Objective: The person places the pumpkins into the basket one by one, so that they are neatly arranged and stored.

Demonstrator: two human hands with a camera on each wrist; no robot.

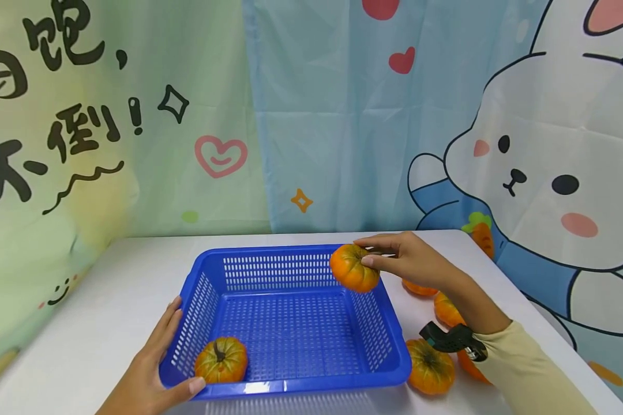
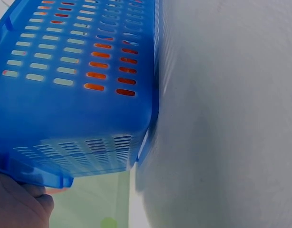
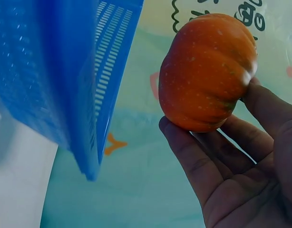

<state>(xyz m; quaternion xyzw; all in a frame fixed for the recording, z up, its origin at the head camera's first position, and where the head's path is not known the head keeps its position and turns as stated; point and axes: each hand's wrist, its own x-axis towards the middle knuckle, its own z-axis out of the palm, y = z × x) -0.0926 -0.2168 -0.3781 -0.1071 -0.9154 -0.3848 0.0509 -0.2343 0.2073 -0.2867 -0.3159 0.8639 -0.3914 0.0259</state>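
Head view: one pumpkin (image 1: 350,272) is pinched betw. thumb & fingers of the R grip (image 1: 410,262), parted only to its width, at approx. 2 o'clock of the blue basket (image 1: 337,380); ht. above rim can't be told. Its stem is hidden by fingers; ribs are drawn in twd 1–2 o'clock. A 2nd pumpkin (image 1: 220,367) is seen inside at 8 o'clock, stem pointed to 11. L grip (image 1: 150,369) is spread, fingers laid straight at the 9 o'clock rim, thumb on the near rim, wrist cut off. Other pumpkins (image 1: 430,372) on the bench (image 1: 135,276) at 3–4 o'clock are part-covered by R forearm (image 1: 480,302) & strap (image 1: 449,340).

L wrist view: L grip is mostly cut off at 8 o'clock; an orange shape (image 2: 94,87) is only glimpsed thru the basket wall.

R wrist view: held pumpkin is seen apart from the basket, long axis approx. 1–7 o'clock; stem out of sight.
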